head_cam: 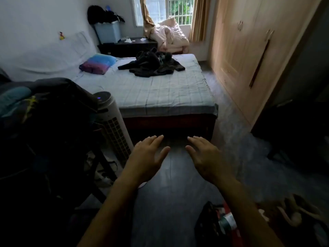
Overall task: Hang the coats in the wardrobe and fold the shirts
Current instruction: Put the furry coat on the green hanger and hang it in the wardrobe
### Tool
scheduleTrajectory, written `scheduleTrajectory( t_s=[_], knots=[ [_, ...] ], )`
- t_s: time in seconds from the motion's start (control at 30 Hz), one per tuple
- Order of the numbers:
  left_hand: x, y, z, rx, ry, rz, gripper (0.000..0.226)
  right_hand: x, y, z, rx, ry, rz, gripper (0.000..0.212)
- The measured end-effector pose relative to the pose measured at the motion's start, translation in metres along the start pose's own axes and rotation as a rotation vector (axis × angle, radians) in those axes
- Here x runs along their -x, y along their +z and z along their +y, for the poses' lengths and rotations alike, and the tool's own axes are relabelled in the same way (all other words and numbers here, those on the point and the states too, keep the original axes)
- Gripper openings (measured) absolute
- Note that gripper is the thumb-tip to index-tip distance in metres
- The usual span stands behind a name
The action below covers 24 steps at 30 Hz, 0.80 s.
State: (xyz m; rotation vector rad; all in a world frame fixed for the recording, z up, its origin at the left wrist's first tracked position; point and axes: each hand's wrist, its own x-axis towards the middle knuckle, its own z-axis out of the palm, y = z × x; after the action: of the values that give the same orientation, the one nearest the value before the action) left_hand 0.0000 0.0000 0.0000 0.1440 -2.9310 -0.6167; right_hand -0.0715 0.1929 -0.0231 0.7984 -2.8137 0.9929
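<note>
Two empty hands held out over the floor, clothes far ahead on the bed.

The left hand (147,157) and right hand (207,157) are spread flat, holding nothing. One dark heap of clothes (151,65) lies well beyond them on the bed (160,93); the wardrobe (249,50) stands closed on the right across a bare floor strip.

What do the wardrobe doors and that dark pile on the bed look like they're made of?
Wardrobe doors: likely light wood or laminate, matte, with faint grain. Dark pile: soft fabric, some of it looks fleecy; it slumps in folds. Exact fibre unclear.
</note>
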Motion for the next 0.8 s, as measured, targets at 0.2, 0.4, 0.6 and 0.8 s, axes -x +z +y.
scheduleTrajectory(
  t_s=[0.2, 0.4, 0.6, 0.8],
  knots=[
    [-0.056, 0.022, -0.036, 0.052, -0.026, -0.069, 0.059, -0.047, 0.029, 0.027, 0.042, 0.089, -0.052, 0.048],
    [-0.131, 0.039, -0.075, 0.143, 0.005, -0.140, 0.060, -0.108, 0.051, 0.040, 0.084, 0.199, -0.029, 0.048],
    [-0.218, 0.042, -0.074, 0.183, 0.152, -0.148, 0.058, -0.171, 0.040, 0.048, 0.114, 0.291, 0.065, 0.046],
    [-0.307, 0.057, -0.041, 0.205, 0.271, -0.167, 0.058, -0.224, 0.016, 0.093, 0.109, 0.356, 0.147, 0.046]
  ],
)
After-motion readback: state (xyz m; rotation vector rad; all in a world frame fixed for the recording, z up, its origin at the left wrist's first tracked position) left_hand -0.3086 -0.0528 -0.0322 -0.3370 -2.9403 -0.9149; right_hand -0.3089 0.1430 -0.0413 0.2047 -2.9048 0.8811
